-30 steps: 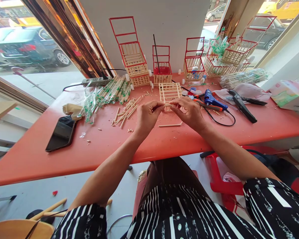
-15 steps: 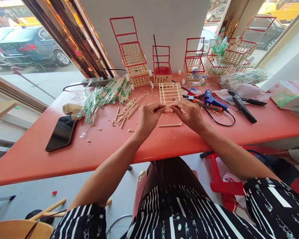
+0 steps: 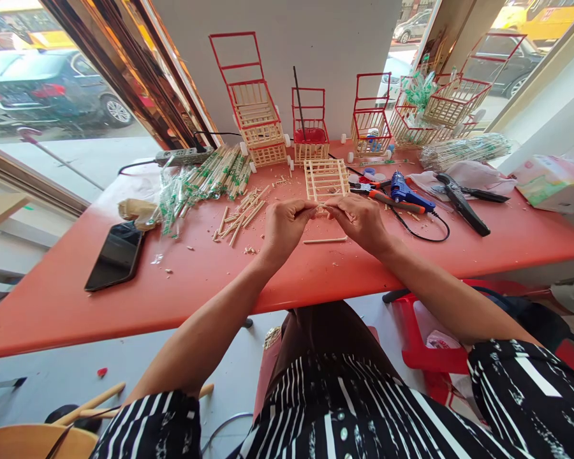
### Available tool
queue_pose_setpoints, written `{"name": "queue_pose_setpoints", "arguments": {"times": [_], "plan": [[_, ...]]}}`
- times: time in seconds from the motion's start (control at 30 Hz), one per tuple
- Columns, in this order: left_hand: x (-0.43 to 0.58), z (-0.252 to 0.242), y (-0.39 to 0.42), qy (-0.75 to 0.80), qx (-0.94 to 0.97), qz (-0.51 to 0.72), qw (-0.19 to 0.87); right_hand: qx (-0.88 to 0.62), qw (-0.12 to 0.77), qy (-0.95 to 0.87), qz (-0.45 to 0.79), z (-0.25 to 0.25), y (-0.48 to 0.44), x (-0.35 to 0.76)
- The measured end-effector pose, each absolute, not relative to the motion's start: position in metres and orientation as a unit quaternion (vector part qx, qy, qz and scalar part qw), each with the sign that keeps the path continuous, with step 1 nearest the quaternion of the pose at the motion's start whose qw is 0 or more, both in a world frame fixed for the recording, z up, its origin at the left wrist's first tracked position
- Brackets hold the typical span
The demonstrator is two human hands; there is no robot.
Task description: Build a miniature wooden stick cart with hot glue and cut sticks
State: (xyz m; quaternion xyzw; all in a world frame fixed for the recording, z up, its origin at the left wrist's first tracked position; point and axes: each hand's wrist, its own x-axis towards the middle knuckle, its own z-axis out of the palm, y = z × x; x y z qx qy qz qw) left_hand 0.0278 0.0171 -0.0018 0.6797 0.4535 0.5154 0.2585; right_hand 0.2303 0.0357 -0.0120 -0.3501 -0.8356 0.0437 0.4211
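The person's left hand [image 3: 284,226] and right hand [image 3: 361,220] are meeting over the middle of the red table [image 3: 316,277]. The thumb and fingertips of each are pinching one end of a short wooden stick [image 3: 321,204], which is hanging just above the tabletop between them. The other fingers are curling inward.

Just behind the hands a wooden lattice panel [image 3: 326,178] is lying flat, and just in front of them a loose stick [image 3: 325,240] is resting on the table. To the left, cut stick pieces [image 3: 242,213] are lying scattered beside a heap of wrapped chopsticks [image 3: 201,182], with a black phone [image 3: 115,255] lying further out near the table's left edge. To the right, red-handled cutters [image 3: 385,197] are lying next to a blue glue gun [image 3: 406,190], and a black glue gun [image 3: 462,204] is sitting beyond them.

Along the back wall, small stick-built carts with red frames [image 3: 256,111] are standing in a row, and a power strip [image 3: 184,155] is lying at the back left.
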Motion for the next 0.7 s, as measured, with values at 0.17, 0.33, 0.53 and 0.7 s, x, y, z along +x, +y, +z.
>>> {"name": "queue_pose_setpoints", "arguments": {"times": [0.17,0.33,0.53,0.7], "plan": [[0.0275,0.0001,0.0157,0.461,0.682,0.507,0.256,-0.348,0.424,-0.835,0.049,-0.0126,0.0342,0.2300],[0.0280,0.0002,0.0158,0.463,0.683,0.504,0.256,-0.346,0.422,-0.836,0.049,-0.0130,0.0342,0.2295],[0.0273,0.0013,0.0159,0.457,0.684,0.507,0.258,-0.334,0.432,-0.837,0.044,-0.0135,0.0356,0.2299],[0.0270,0.0029,0.0168,0.468,0.683,0.500,0.253,-0.344,0.418,-0.839,0.054,-0.0135,0.0377,0.2308]]}}
